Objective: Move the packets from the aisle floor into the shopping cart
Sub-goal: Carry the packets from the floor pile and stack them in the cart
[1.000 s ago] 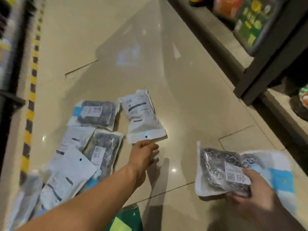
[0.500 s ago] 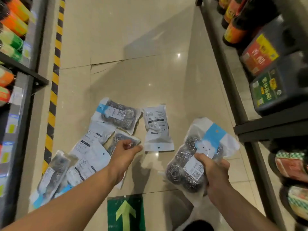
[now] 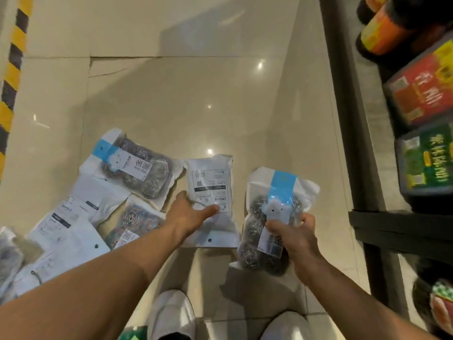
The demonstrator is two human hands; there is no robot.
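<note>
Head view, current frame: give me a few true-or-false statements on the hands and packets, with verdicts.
1. The right hand holds a scourer packet off the floor. True.
2. The left hand grips a bottle. False: it touches the white packet lying on the floor.
3. A shopping cart stands ahead. False: none is in view.
4. Several packets lie by the left arm, including a blue-banded one. True.

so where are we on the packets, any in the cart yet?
No cart in view, so nothing confirmed done. In hand: right hand has a grip on a scourer packet; left hand rests on the face-down packet, not lifted. Left: that one plus several packets on the aisle floor.
</note>
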